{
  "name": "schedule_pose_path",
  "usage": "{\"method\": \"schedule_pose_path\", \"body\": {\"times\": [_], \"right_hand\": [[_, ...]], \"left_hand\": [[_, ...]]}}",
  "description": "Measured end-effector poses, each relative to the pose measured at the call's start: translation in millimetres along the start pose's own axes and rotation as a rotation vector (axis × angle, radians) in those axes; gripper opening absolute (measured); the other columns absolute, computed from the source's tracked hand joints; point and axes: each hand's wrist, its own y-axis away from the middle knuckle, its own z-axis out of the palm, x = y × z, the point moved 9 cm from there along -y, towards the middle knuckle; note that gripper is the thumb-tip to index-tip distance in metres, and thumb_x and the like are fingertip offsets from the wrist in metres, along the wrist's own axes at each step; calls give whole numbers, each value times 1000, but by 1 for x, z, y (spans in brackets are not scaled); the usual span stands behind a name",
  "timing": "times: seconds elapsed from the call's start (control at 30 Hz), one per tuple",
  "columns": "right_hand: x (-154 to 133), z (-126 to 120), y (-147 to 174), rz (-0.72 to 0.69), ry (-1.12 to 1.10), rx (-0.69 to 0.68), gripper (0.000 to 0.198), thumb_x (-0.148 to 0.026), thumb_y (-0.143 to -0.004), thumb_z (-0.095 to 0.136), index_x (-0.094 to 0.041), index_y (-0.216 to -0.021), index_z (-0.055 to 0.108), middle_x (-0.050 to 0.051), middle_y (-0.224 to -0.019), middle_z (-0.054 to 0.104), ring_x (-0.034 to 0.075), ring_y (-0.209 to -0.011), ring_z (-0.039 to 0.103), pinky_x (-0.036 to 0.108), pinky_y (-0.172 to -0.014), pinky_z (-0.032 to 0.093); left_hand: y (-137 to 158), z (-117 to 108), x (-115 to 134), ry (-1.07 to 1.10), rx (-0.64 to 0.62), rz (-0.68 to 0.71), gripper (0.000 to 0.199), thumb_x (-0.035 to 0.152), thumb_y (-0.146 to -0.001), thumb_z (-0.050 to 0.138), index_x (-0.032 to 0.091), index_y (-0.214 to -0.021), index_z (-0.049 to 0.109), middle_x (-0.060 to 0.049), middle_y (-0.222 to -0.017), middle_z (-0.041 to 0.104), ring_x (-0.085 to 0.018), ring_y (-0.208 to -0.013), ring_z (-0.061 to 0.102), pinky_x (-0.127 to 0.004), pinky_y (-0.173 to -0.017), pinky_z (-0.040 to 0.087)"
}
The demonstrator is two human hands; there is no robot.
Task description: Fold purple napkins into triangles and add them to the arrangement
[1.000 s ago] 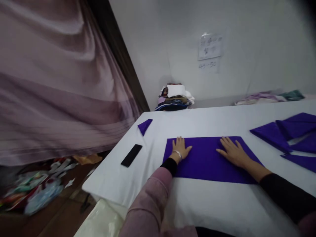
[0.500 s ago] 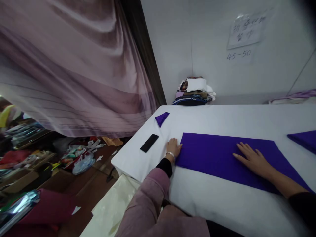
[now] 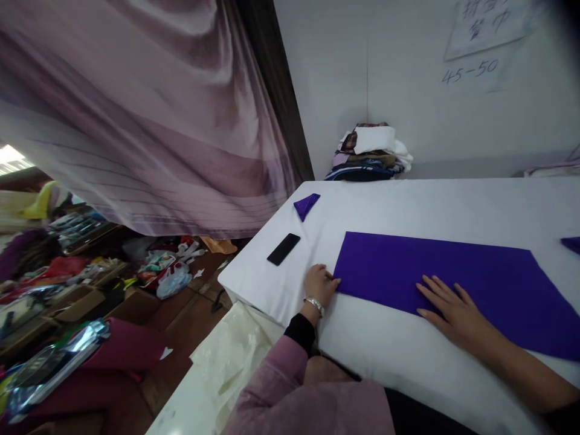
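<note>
A purple cloth [image 3: 408,266], folded into a long flat rectangle, lies on the white-covered table [image 3: 385,208]. At its near left corner is my left hand [image 3: 321,285], fingers bent and closed at the cloth's edge. My right hand [image 3: 457,311] rests flat, fingers stretched out, across the cloth's near edge toward the middle. A small folded purple cloth [image 3: 306,206] sits at the table's far left. Nearer to my left hand lies a black phone [image 3: 283,249]. Another purple cloth [image 3: 573,244] shows partly at the right edge of the view.
Stacked folded clothes [image 3: 369,154] stand by the wall behind the table. A pinkish curtain [image 3: 181,133] hangs to the left. Below it, boxes [image 3: 81,303], plastic bags [image 3: 174,281] and a dark red roll [image 3: 131,347] crowd the floor. A handwritten paper [image 3: 487,27] is on the wall.
My left hand has drawn down to the cloth's near left corner and its fingers have bent. My right hand has slid toward the near edge. The camera view has shifted.
</note>
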Motion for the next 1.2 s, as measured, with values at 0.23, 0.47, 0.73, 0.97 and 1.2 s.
{"method": "schedule_pose_path", "body": {"times": [0.23,0.47,0.73,0.97,1.2], "right_hand": [[-1,1,2,-7,19,25,62,-60,-85,33,-23,-133,44,9,-143,36,29,-133,25,55,-107,19],[-2,2,2,-4,47,12,63,-61,-85,31,-21,-132,46,10,-143,34,30,-133,25,55,-106,19],[-2,-1,2,8,18,8,66,-63,-84,29,-21,-134,44,10,-144,34,29,-134,24,54,-107,17],[-1,1,3,20,6,3,66,-65,-83,31,-23,-133,45,7,-144,33,29,-134,22,53,-108,15],[1,8,5,-7,23,23,64,-64,-82,36,-25,-132,46,6,-144,34,30,-133,24,54,-108,18]], "left_hand": [[10,-1,-3,1,44,-31,16,34,-69,71,20,-71,63,-7,-117,57,-24,-118,45,-43,-99,34],[13,11,1,-17,-6,-68,20,37,-68,72,19,-73,65,-8,-122,56,-27,-125,37,-45,-103,28],[13,12,1,93,25,-83,12,26,-69,71,20,-62,63,-5,-119,58,-25,-125,39,-45,-104,28],[14,3,-5,70,28,-100,11,21,-68,70,20,-60,62,-5,-116,60,-24,-123,40,-43,-103,29],[17,4,-7,23,0,-112,8,20,-67,69,20,-64,62,-5,-118,58,-23,-124,40,-39,-105,28]]}}
